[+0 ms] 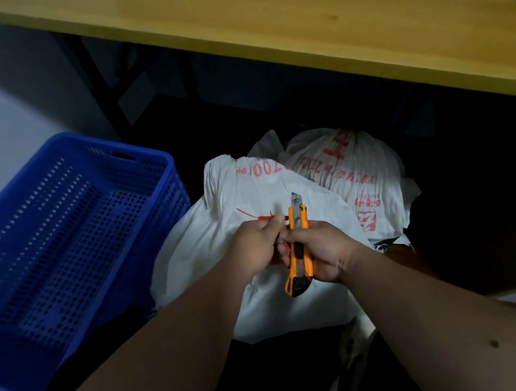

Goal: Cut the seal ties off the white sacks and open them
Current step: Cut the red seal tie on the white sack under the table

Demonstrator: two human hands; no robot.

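Observation:
Two white sacks with red print lie on the dark floor under a table: a near sack (210, 245) and a far sack (359, 168) behind it to the right. A thin red seal tie (258, 216) sticks out over the near sack. My left hand (257, 245) pinches that tie. My right hand (321, 252) grips an orange and black utility knife (298, 246), its blade pointing away from me, right beside the tie. The two hands touch above the near sack.
A blue perforated plastic crate (68, 248) stands on the floor to the left of the sacks. A yellow wooden tabletop (307, 16) overhangs at the top, with dark table legs (102, 84) beneath. Pale floor lies at far left.

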